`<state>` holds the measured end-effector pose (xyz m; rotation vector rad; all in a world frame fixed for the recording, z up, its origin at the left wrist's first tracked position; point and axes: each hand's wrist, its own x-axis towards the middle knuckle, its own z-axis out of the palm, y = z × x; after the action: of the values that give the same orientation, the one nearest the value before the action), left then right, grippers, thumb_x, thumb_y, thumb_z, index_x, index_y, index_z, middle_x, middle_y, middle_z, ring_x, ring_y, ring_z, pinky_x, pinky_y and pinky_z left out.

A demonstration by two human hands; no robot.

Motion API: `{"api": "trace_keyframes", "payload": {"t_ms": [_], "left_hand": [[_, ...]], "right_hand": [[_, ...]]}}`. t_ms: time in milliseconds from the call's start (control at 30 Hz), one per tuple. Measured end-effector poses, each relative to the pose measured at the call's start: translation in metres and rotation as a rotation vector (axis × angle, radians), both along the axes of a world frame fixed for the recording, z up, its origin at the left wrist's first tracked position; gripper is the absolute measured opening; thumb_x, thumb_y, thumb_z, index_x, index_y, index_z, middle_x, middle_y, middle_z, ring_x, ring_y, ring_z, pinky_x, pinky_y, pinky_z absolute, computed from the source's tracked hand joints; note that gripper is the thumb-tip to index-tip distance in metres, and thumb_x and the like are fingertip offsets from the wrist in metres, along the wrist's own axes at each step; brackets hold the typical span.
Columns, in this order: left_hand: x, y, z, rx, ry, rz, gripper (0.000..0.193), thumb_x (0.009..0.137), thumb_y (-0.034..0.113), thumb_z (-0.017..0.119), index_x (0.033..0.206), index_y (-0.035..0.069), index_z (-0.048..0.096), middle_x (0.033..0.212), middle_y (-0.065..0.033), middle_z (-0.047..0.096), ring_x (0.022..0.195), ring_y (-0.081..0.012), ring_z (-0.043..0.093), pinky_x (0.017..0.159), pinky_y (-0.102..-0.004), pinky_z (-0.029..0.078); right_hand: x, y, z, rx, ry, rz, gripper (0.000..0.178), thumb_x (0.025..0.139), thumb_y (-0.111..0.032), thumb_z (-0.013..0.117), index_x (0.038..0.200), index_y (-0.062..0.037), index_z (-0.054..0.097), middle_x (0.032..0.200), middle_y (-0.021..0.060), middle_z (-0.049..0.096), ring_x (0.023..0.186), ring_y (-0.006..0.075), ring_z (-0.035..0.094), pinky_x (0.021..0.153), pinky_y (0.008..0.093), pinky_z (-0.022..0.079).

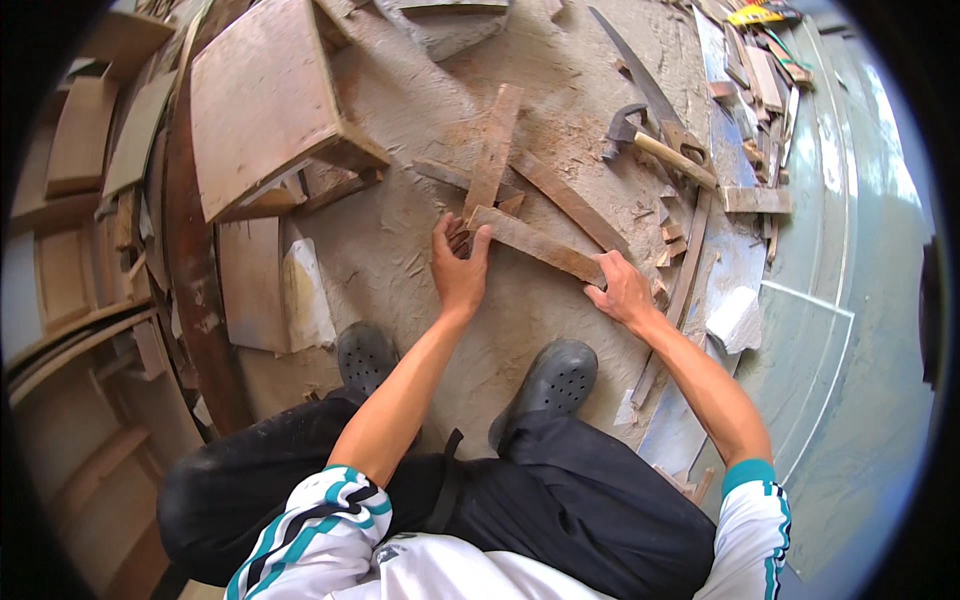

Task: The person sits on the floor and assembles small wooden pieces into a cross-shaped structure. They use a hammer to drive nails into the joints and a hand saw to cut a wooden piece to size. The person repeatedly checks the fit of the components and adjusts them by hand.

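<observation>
A short flat wooden strip (545,248) slants between my two hands above the dusty floor. My left hand (461,265) is closed round its left end, with thumb and fingers curled at the joint with other pieces. My right hand (622,292) pinches its right end. Another strip (495,145) points away from me just beyond my left hand. Behind these lie a darker strip (570,200) slanting to the right and a narrow piece (440,175) partly covered by the upright-looking strip. Whether the pieces are joined I cannot tell.
A hammer (672,160) lies across the handle of a handsaw (640,75) at the far right. Small offcuts (672,235) are scattered below them. A wooden box-like stool (262,95) stands far left, and wood scraps (765,90) lie along the right. My clogs (550,385) are close by.
</observation>
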<state>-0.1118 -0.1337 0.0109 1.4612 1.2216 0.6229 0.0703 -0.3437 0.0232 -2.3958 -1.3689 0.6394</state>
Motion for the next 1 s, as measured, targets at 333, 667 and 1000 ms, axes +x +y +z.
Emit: {"api": "trace_keyframes", "payload": {"t_ms": [333,667,1000], "left_hand": [[0.005,-0.004,0.003,-0.205,-0.005,0.059,0.069,0.092,0.048,0.068,0.134,-0.003,0.049,0.120,-0.0168,0.065,0.108,-0.0240,0.063,0.097,-0.0356,0.047],[0.003,-0.003,-0.004,-0.220,-0.022,0.091,0.071,0.088,0.053,0.068,0.131,0.000,0.051,0.116,-0.0146,0.068,0.109,-0.0255,0.065,0.094,-0.0377,0.049],[0.003,-0.003,0.006,-0.216,-0.026,0.144,0.059,0.087,0.053,0.071,0.120,0.007,0.057,0.113,-0.0154,0.070,0.108,-0.0272,0.067,0.092,-0.0386,0.050]], "right_hand": [[-0.005,0.000,-0.004,-0.009,-0.035,0.040,0.051,0.075,-0.017,0.079,0.118,-0.0011,0.056,0.111,0.0194,0.058,0.100,0.0412,0.060,0.084,0.0464,0.052],[-0.011,0.006,0.007,-0.089,-0.068,0.017,0.051,0.077,-0.023,0.078,0.120,-0.0059,0.057,0.113,0.0164,0.062,0.103,0.0393,0.062,0.084,0.0460,0.052],[-0.005,0.004,0.010,-0.070,-0.065,0.060,0.049,0.077,-0.024,0.079,0.117,-0.0049,0.060,0.109,0.0176,0.065,0.100,0.0387,0.064,0.083,0.0454,0.052]]}}
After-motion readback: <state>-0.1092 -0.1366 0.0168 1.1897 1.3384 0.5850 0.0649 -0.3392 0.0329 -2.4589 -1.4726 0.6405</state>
